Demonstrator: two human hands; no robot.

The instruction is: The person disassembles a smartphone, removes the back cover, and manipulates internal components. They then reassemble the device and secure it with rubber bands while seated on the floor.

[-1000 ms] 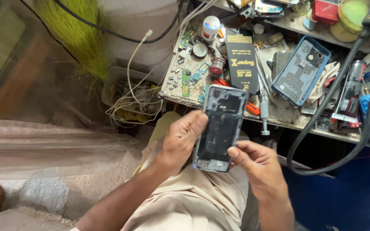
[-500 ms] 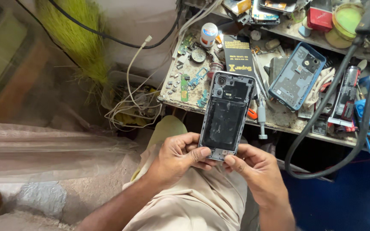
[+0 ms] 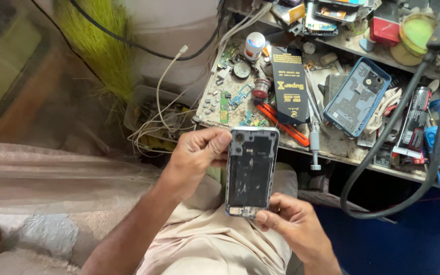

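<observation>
An opened phone body with its dark inside facing me is held upright above my lap. My left hand grips its upper left edge, thumb against the top corner. My right hand holds the bottom end from below, with a finger on the lower right corner. Both hands hover just in front of the cluttered workbench.
On the bench lie a blue phone frame, a black flat box, a screwdriver, small circuit boards, a white bottle and a red tool. Thick black cables loop at right. White cables and a green broom sit at left.
My left hand moved from the phone's lower edge up to its top left corner. The phone shifted slightly and now stands more upright; my right hand stays at its bottom.
</observation>
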